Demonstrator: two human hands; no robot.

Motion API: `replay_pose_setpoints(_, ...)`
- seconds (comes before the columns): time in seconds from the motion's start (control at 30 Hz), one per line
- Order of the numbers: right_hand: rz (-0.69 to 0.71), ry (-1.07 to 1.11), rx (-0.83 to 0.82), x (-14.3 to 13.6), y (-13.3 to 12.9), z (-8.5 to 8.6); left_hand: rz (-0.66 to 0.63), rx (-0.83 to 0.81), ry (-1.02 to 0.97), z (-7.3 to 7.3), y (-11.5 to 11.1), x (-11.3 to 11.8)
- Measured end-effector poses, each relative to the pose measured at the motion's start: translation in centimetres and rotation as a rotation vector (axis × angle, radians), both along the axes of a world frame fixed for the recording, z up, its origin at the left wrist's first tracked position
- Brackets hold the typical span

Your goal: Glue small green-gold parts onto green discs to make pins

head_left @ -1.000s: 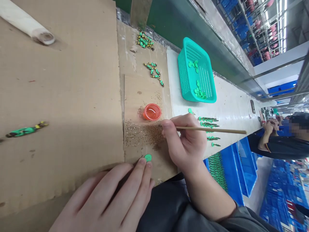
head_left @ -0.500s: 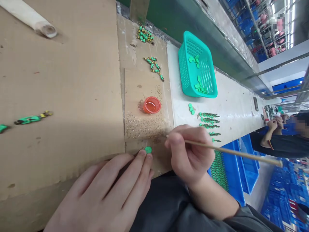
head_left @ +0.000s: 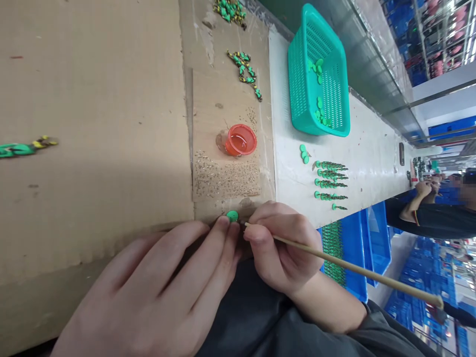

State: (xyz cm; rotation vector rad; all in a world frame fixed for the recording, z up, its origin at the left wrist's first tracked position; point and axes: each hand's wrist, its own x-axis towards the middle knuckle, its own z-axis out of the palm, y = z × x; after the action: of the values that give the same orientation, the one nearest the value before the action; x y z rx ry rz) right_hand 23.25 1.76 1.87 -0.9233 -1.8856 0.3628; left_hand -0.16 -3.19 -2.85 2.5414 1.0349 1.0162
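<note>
My left hand point(head_left: 163, 292) reaches in from the bottom with its fingers extended. Two of its fingertips press against the edge of a small round green disc point(head_left: 232, 215); the thumb is hidden. My right hand point(head_left: 286, 245) pinches a thin wooden stick point(head_left: 357, 265) between thumb and forefinger. The stick's pale narrow tip is just right of the disc, and its thick end points to the lower right. Beyond the hands, a small red cup point(head_left: 241, 140) of liquid stands on a cardboard piece point(head_left: 208, 114) covered with small glossy specks.
A teal basket point(head_left: 297, 99) holds loose green discs. Near it lie more discs point(head_left: 304, 153) and rows of green-and-dark pieces point(head_left: 332, 183). Linked green, yellow and dark pieces point(head_left: 245, 69) lie beyond the cup. Blue bins point(head_left: 353, 253) stand below the table. Another person point(head_left: 439, 218) works farther right.
My right hand has moved left and slightly down, bringing the stick's tip beside the disc. The view has shifted, and the disc remains under my left fingertips.
</note>
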Motion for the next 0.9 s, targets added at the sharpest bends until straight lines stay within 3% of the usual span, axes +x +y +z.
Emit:
replay_pose_setpoints(0.33, -0.095, -0.067, -0.054, -0.5, -0.6, 0.1, -0.016, 0.0, 0.005, 0.1, -0.3, 0.0)
replay_pose_setpoints(0.57, -0.071, -0.041, -0.103, -0.3, -0.6, -0.2, -0.017, -0.013, -0.01, 0.0, -0.5, 0.0)
replay_pose_setpoints(0.73, -0.027, -0.016, -0.041, -0.3, 0.1, 0.0, -0.003, -0.029, 0.006, 0.0, -0.6, -0.1)
replay_pose_setpoints(0.9, -0.199, 0.132, -0.021, 0.6, -0.8, 0.0, 0.047, 0.007, 0.059, 0.8, 0.6, 0.2)
